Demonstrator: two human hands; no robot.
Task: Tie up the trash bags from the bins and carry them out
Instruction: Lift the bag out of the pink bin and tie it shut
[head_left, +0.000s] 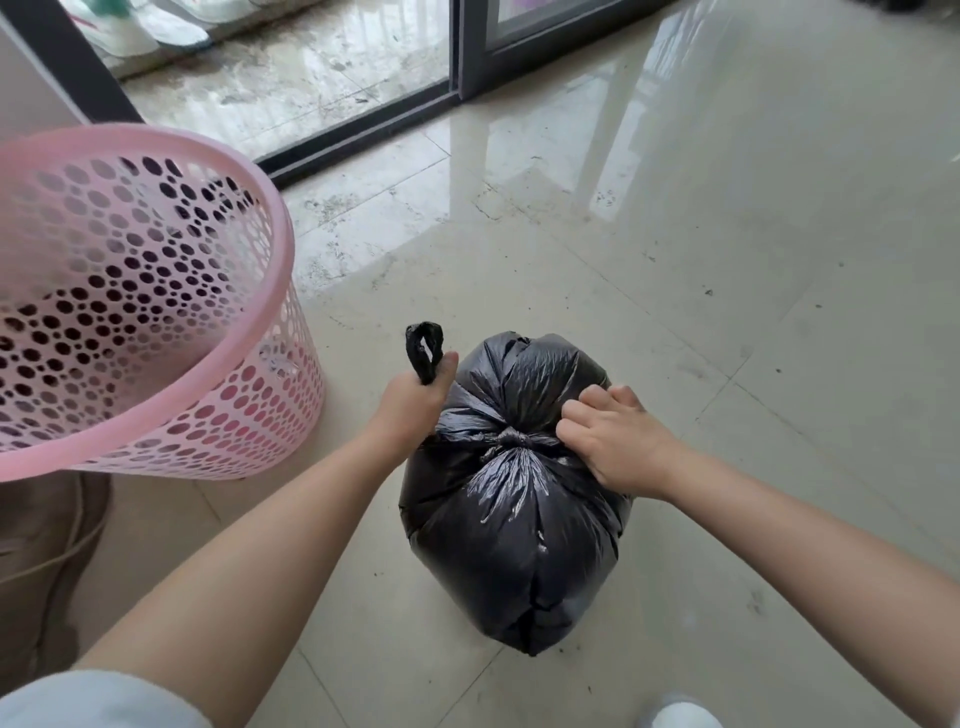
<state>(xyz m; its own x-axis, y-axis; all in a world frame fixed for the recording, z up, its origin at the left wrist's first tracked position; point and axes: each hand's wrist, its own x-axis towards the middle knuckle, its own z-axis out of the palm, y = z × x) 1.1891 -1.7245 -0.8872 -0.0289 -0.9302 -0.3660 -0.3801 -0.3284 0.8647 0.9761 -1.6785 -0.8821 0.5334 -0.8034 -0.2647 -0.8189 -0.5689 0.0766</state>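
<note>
1. Far left, the pink bin (135, 291) stands on the floor (727, 260) with no liner over its rim. Dark shapes show through the holes in its wall, but I cannot tell whether they are things inside or only what lies behind it. By my reckoning the bag has already come out of this one.

2. Next comes the left hand (410, 405), closed in a fist round one black handle loop (425, 351) of the bag and drawing it out to the side. The loop's end sticks up above the thumb.

3. In the middle, the black trash bag (514, 519) sits on the floor just beside the bin, full and rounded. Its neck is gathered into a small knot (511, 440) at the top, with creases running away from it on all sides.

4. To the right, the right hand (613, 436) has its fingers curled tight against the bag by the knot. It seems to be gripping the other handle, though that strip is hidden under the fingers.

5. My judgement — the tying is nearly done, with both hands pulling opposite ways to cinch the knot. A second knot may be wanted.

6. Still left: lifting this bag and carrying it out. Whether other bins wait elsewhere I cannot say — only this one is in sight.
</note>
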